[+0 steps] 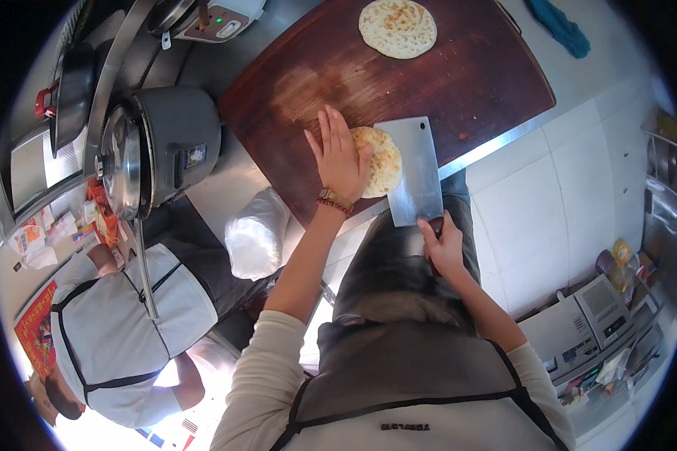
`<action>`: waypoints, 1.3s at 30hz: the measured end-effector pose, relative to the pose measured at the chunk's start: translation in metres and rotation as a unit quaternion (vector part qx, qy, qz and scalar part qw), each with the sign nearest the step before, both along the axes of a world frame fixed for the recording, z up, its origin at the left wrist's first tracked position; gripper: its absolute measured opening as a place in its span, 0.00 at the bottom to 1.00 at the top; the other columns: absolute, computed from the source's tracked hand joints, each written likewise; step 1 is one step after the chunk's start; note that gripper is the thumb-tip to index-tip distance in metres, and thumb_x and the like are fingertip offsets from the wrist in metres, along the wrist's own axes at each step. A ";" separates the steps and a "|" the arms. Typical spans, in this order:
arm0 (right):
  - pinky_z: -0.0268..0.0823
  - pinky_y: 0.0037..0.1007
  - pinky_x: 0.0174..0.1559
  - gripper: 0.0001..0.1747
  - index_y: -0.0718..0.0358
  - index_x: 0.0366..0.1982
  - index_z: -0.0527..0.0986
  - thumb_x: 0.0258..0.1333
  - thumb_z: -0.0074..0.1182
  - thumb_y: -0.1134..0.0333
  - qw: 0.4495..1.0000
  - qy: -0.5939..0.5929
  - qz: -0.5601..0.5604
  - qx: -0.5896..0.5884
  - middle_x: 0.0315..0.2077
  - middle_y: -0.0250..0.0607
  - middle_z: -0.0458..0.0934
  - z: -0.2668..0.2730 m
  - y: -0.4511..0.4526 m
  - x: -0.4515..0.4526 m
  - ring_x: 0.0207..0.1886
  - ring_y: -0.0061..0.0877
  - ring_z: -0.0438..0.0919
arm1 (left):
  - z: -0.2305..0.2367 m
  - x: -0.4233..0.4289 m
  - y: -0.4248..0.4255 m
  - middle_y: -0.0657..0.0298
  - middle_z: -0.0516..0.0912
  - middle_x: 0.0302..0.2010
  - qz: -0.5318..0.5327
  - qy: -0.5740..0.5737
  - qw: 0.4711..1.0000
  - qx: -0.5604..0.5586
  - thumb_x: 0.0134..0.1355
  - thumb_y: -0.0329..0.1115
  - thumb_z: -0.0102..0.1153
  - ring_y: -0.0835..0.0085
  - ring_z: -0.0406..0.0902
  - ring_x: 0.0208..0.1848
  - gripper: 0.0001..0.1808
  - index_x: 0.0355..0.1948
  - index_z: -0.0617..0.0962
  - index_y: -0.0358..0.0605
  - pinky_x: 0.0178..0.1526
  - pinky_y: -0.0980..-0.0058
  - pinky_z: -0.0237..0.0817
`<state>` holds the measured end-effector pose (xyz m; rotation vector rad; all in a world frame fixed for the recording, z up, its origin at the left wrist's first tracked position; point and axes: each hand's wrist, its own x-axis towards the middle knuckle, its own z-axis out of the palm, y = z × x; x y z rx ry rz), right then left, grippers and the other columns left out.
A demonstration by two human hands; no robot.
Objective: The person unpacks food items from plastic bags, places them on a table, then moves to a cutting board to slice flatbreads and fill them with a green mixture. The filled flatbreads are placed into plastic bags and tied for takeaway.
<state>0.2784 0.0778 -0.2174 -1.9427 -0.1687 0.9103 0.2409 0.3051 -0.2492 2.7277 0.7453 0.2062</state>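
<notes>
My right hand (447,243) grips the dark handle of a broad metal cleaver (414,169), its blade lying against the right side of a browned round flatbread (382,160). My left hand (341,160) rests on the bread's left side, thumb across its top and fingers stretched toward the far side of the board. Whether the blade has entered the bread, I cannot tell. Both are at the near edge of a dark red-brown wooden cutting board (474,84). Farther back on the board lies a second round flatbread (398,28).
Left of the board stand a large grey cooker (183,146) with a metal lid and a clear plastic bag (256,234). A co-worker (130,332) in an apron is at lower left. A teal cloth (558,28) lies at the far right, and a grey machine (581,327) stands lower right.
</notes>
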 end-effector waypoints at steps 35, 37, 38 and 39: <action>0.62 0.28 0.20 0.16 0.70 0.35 0.69 0.58 0.59 0.64 0.991 -0.068 0.113 0.013 0.12 0.36 0.71 -0.017 0.023 0.000 0.14 0.19 0.70 | -0.003 0.024 0.017 0.46 0.33 0.74 0.121 -0.349 0.906 -0.206 0.64 0.68 0.29 0.53 0.30 0.76 0.53 0.70 0.32 0.34 0.73 0.59 0.21; 0.64 0.30 0.22 0.17 0.72 0.36 0.69 0.57 0.60 0.64 0.988 -0.054 0.142 -0.006 0.14 0.39 0.73 -0.013 0.016 0.001 0.16 0.25 0.73 | -0.002 0.024 0.017 0.46 0.33 0.74 0.120 -0.372 0.895 -0.213 0.64 0.68 0.31 0.54 0.30 0.76 0.53 0.70 0.32 0.34 0.73 0.60 0.22; 0.65 0.31 0.23 0.18 0.72 0.36 0.69 0.57 0.60 0.64 0.987 -0.047 0.154 -0.014 0.14 0.41 0.74 -0.010 0.012 0.002 0.17 0.27 0.74 | -0.002 0.024 0.018 0.46 0.33 0.74 0.120 -0.380 0.890 -0.223 0.64 0.68 0.32 0.54 0.30 0.76 0.53 0.70 0.32 0.35 0.73 0.60 0.23; 0.66 0.33 0.24 0.18 0.72 0.36 0.68 0.57 0.59 0.64 0.984 -0.057 0.169 -0.020 0.16 0.44 0.75 -0.008 0.008 0.003 0.19 0.33 0.76 | -0.002 0.024 0.018 0.48 0.32 0.74 0.122 -0.381 0.889 -0.222 0.64 0.69 0.31 0.55 0.30 0.76 0.53 0.70 0.31 0.36 0.73 0.60 0.23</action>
